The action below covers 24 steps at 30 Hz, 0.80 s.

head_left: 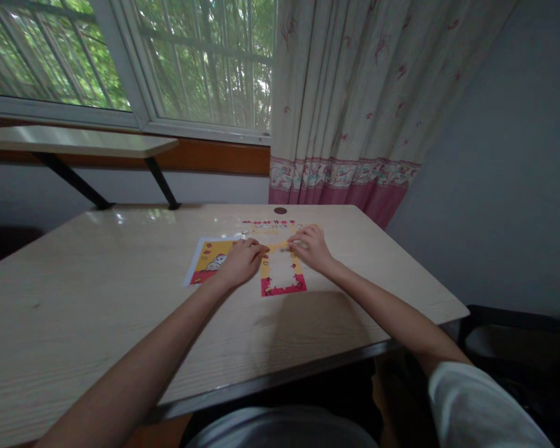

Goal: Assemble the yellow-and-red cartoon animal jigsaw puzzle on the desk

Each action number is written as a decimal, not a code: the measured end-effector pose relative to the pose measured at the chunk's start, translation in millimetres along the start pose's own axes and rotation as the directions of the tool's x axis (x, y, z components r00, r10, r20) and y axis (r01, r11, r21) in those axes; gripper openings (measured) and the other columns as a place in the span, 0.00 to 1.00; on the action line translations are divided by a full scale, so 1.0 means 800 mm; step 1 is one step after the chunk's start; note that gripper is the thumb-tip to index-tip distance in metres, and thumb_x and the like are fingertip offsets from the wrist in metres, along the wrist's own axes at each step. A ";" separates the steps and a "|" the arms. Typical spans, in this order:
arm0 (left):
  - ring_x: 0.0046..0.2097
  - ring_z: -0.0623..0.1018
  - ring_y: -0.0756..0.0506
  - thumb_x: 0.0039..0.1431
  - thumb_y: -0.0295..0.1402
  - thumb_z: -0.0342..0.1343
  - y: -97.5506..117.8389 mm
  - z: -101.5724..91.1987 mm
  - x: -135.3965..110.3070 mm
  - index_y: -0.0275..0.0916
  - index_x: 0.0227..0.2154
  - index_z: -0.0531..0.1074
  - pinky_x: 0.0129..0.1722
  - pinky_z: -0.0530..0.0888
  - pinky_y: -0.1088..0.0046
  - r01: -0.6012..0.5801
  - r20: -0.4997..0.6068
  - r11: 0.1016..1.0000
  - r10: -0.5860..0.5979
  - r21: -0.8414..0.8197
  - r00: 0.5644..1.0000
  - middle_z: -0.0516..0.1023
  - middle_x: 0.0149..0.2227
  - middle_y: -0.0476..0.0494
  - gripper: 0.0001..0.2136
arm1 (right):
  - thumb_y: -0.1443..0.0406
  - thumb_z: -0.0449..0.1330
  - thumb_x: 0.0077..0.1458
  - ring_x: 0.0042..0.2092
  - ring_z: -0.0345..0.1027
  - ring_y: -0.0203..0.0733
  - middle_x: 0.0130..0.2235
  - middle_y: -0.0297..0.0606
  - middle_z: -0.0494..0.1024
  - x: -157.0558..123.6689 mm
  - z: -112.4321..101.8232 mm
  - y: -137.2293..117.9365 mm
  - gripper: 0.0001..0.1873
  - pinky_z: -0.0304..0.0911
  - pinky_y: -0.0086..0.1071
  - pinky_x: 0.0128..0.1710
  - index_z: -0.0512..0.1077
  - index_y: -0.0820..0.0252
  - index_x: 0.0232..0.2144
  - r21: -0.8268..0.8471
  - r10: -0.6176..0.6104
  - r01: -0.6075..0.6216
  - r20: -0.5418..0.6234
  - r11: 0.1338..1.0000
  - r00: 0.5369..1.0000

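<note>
A partly joined jigsaw puzzle [284, 290] lies on the table, its yellow and red border forming a frame around bare tabletop. My left hand [243, 261] is closed, with its fingertips pinched at the puzzle's upper left corner. At the upper right corner my right hand [312, 246] is closed too, thumb and fingers together on the border; any single piece between them is too small to make out. A reference picture [205, 264] with a white cat on yellow and red lies partly under my left hand. Behind my hands, loose puzzle pieces [268, 222] lie in rows.
The wooden table [191, 330] runs back to a curtain [340, 124] and a window [205, 68]. A raised shelf [74, 140] on black legs stands at the back left. A round dark cable-hole cover [280, 211] sits near the far edge. A dark chair armrest [513, 317] is at the right.
</note>
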<state>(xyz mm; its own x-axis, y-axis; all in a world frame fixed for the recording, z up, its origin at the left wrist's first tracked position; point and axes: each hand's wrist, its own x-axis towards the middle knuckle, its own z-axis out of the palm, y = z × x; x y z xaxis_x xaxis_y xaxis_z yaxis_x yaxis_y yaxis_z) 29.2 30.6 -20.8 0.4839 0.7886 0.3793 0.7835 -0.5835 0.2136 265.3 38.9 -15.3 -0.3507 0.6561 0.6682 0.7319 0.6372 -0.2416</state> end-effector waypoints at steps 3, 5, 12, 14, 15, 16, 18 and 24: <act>0.45 0.69 0.41 0.62 0.33 0.42 0.003 0.003 0.001 0.43 0.45 0.74 0.46 0.66 0.59 -0.009 0.032 1.000 0.009 0.019 0.999 0.74 0.43 0.40 0.16 | 0.59 0.60 0.55 0.43 0.60 0.43 0.35 0.37 0.75 0.003 0.013 0.000 0.08 0.50 0.36 0.45 0.77 0.54 0.33 -0.023 0.091 -0.090 0.095 0.996 0.991; 0.46 0.69 0.40 0.62 0.32 0.43 0.005 0.004 0.000 0.44 0.45 0.74 0.46 0.65 0.58 -0.007 0.051 0.999 0.005 0.039 0.999 0.73 0.44 0.41 0.16 | 0.59 0.59 0.55 0.43 0.60 0.43 0.35 0.37 0.75 0.005 0.021 -0.001 0.09 0.50 0.36 0.45 0.78 0.54 0.33 -0.040 0.151 -0.146 0.167 0.988 0.974; 0.47 0.67 0.39 0.60 0.30 0.43 0.010 0.001 0.002 0.44 0.45 0.74 0.46 0.65 0.58 0.014 0.097 0.996 -0.023 0.084 0.995 0.72 0.45 0.41 0.16 | 0.59 0.58 0.57 0.44 0.60 0.44 0.37 0.38 0.76 0.009 0.025 -0.004 0.10 0.49 0.37 0.44 0.77 0.54 0.33 -0.098 0.225 -0.206 0.257 0.974 0.940; 0.47 0.67 0.39 0.59 0.29 0.43 0.013 0.000 0.003 0.44 0.45 0.73 0.46 0.65 0.58 0.014 0.105 0.995 -0.024 0.098 0.994 0.72 0.46 0.41 0.17 | 0.59 0.58 0.57 0.45 0.59 0.44 0.37 0.38 0.76 0.009 0.024 -0.006 0.10 0.49 0.37 0.44 0.77 0.54 0.34 -0.110 0.228 -0.205 0.272 0.973 0.935; 0.47 0.67 0.38 0.59 0.29 0.43 0.014 -0.001 0.004 0.44 0.46 0.73 0.45 0.65 0.58 0.015 0.108 0.994 -0.026 0.106 0.994 0.71 0.47 0.41 0.17 | 0.59 0.58 0.57 0.45 0.59 0.45 0.37 0.39 0.76 0.009 0.023 -0.007 0.09 0.48 0.37 0.43 0.77 0.54 0.34 -0.114 0.225 -0.200 0.280 0.973 0.933; 0.47 0.67 0.38 0.59 0.28 0.43 0.015 -0.001 0.005 0.45 0.47 0.72 0.45 0.65 0.58 0.016 0.112 0.993 -0.028 0.113 0.993 0.71 0.47 0.40 0.18 | 0.59 0.58 0.57 0.45 0.59 0.45 0.38 0.39 0.75 0.008 0.023 -0.007 0.09 0.48 0.37 0.43 0.77 0.54 0.34 -0.118 0.221 -0.195 0.288 0.974 0.932; 0.47 0.67 0.38 0.59 0.27 0.43 0.017 0.000 0.006 0.45 0.48 0.72 0.45 0.65 0.58 0.014 0.116 0.991 -0.029 0.129 0.993 0.70 0.48 0.40 0.18 | 0.59 0.58 0.57 0.45 0.58 0.45 0.38 0.39 0.75 0.008 0.024 -0.008 0.10 0.48 0.37 0.43 0.77 0.54 0.34 -0.124 0.212 -0.183 0.295 0.975 0.931; 0.48 0.66 0.37 0.60 0.27 0.44 0.023 0.000 0.006 0.44 0.47 0.71 0.44 0.64 0.58 -0.032 0.110 0.973 0.007 0.227 0.994 0.69 0.48 0.39 0.17 | 0.61 0.58 0.56 0.45 0.59 0.45 0.38 0.39 0.75 0.006 0.026 -0.009 0.09 0.49 0.37 0.42 0.77 0.55 0.35 -0.147 0.205 -0.170 0.281 0.975 0.938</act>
<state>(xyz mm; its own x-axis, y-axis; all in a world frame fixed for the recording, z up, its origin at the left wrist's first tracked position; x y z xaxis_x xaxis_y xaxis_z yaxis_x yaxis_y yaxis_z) 45.7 23.8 -15.0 0.5293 0.8011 0.2796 0.8356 -0.5493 -0.0081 246.4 45.9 -24.7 -0.3423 0.8596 0.3794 0.8585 0.4502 -0.2454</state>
